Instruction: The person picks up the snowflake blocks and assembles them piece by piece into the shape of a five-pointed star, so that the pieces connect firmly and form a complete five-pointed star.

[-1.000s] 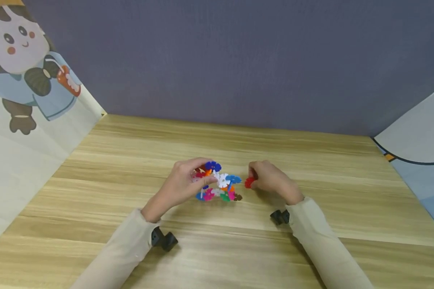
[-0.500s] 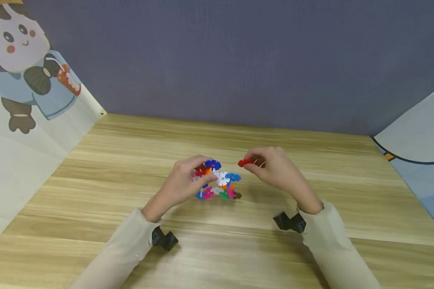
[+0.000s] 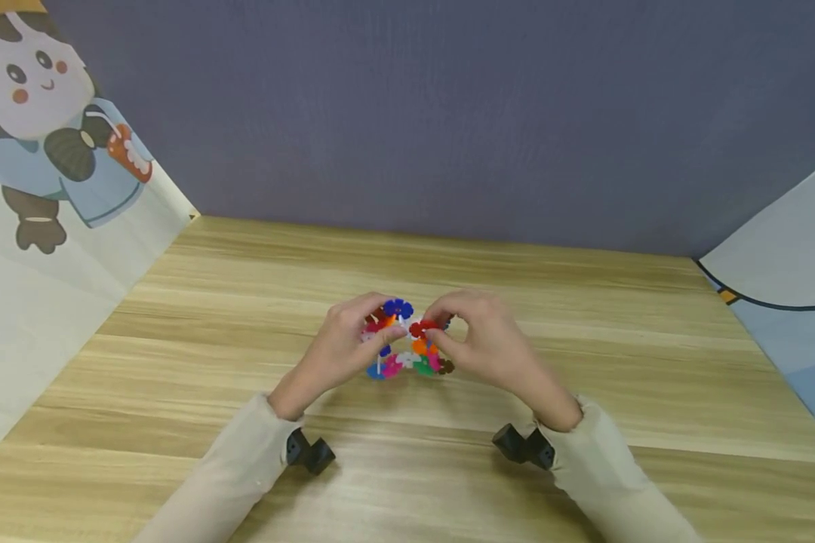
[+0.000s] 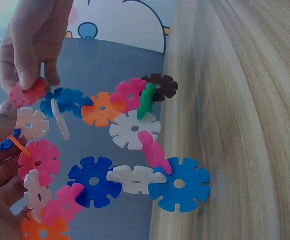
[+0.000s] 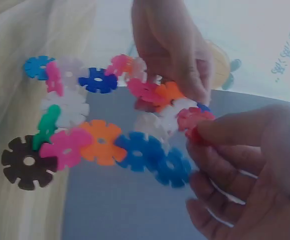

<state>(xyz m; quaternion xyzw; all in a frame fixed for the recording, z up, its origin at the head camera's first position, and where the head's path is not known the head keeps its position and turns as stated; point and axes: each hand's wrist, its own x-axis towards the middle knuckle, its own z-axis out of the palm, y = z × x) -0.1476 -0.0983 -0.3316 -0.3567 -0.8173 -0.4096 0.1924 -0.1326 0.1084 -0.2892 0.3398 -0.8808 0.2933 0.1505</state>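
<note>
My left hand (image 3: 342, 339) grips the upper left part of a structure of interlocked flower-shaped snowflake discs, its thumb and fingers around the pieces. White, pink, orange and blue discs make up its chain, with a light blue disc (image 4: 178, 185), a green disc (image 5: 47, 126) and a brown disc (image 5: 29, 162) low down. Between thumb and index finger, my right hand (image 3: 492, 343) pinches a red snowflake disc (image 3: 418, 329). In the right wrist view this red disc is right at the white discs near my left fingertips. Part of the structure is hidden behind both hands.
The wood-grain table (image 3: 394, 483) spreads around both arms, with the structure's lowest discs close to its surface. A dark grey panel (image 3: 448, 113) stands at the back. Printed cartoon panels flank the left (image 3: 13, 302) and right sides. Black wrist cameras hang below both sleeves.
My right hand lifted the red disc from the right of the structure, then brought it left against the structure's upper part. My left hand has stayed in place, holding the structure.
</note>
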